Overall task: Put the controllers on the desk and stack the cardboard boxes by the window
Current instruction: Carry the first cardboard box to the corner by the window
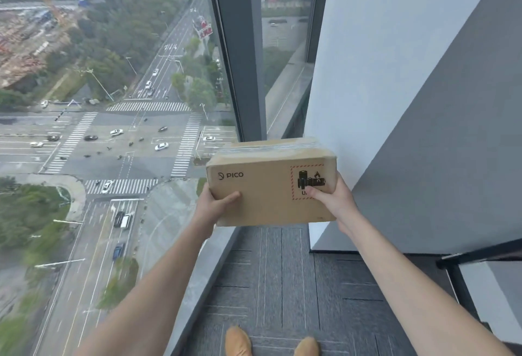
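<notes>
Cardboard box (pixel 268 186) held out in front of the person at the corner by the window (pixel 113 101), both arms stretched forward. The left hand (pixel 217 206) has its grip on the box's lower left corner, thumb pressed flat across the front face and the other fingers hidden behind or under the box. The right hand (pixel 333 200) grips the right end, thumb lying over the lower part of a red-bordered warning label (pixel 308 182) that shows a battery and a flame symbol. Both grips are closed on the box; neither is released.

The box is plain brown, with "PICO" printed on the left of its front face and clear tape running along the top. It sits level, long side across the view. Whether its bottom rests on anything cannot be told; it appears above the grey carpet floor (pixel 282 285), just beside the glass and close to the white wall (pixel 367 73) on the right. A dark window frame (pixel 243 59) rises behind it.

Through the glass a street crossing with cars and zebra stripes lies far below. A grey sill (pixel 209 256) runs along the base of the window. The toes of two tan shoes (pixel 238 341) show at the bottom edge, standing on the carpet. A dark metal frame piece (pixel 480 255) juts in at the lower right.
</notes>
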`<action>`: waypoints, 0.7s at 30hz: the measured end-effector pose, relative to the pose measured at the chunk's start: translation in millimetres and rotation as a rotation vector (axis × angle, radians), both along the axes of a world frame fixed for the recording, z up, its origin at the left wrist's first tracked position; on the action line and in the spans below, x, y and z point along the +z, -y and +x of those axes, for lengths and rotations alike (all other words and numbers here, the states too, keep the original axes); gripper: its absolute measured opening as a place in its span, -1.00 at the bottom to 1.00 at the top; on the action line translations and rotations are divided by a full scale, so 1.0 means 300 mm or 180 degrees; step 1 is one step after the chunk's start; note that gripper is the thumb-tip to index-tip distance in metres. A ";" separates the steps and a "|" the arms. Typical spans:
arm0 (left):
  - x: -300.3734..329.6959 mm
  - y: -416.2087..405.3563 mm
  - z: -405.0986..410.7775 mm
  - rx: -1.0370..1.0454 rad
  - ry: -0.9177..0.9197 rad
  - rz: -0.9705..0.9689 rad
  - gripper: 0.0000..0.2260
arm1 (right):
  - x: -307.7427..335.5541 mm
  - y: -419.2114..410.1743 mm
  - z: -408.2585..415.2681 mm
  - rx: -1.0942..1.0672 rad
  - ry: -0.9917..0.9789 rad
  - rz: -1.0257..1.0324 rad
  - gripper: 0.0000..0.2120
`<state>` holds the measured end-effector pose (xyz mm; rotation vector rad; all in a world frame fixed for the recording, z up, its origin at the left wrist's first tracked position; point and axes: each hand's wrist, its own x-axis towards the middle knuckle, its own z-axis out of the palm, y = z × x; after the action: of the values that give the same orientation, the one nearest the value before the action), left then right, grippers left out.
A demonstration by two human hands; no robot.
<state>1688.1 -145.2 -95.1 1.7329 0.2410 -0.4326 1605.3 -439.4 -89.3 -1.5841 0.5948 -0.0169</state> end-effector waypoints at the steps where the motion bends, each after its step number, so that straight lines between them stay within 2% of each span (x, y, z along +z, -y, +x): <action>1: -0.071 0.001 0.020 -0.0038 -0.0061 0.0017 -0.28 | -0.072 0.001 0.012 -0.0011 -0.0056 0.0005 -0.34; 4: -0.324 0.009 0.073 -0.0097 -0.0275 0.0037 -0.27 | -0.315 0.002 0.040 -0.0069 -0.0238 0.0057 -0.34; 8: -0.716 0.037 0.106 -0.0218 -0.0389 0.0079 -0.54 | -0.710 0.002 0.036 -0.0208 -0.0466 0.0139 -0.35; 10: -0.914 0.045 0.118 -0.0277 -0.0469 0.0113 -0.58 | -0.915 0.012 0.036 -0.0220 -0.0589 0.0190 -0.32; 14: -1.298 0.043 0.148 -0.0343 -0.0672 0.0210 -0.33 | -1.279 0.023 0.039 -0.0259 -0.0801 0.0269 -0.31; 18: -1.609 0.049 0.188 -0.0328 -0.0814 0.0239 -0.34 | -1.573 0.012 0.074 -0.0224 -0.0858 0.0189 -0.33; 21: -1.825 0.037 0.237 -0.0368 -0.0823 0.0284 -0.20 | -1.758 0.005 0.121 -0.0267 -0.0872 0.0177 -0.32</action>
<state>1759.4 -156.2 -642.7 1.7822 0.3508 -0.7419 1641.7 -440.8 -616.7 -1.5176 0.8678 0.1547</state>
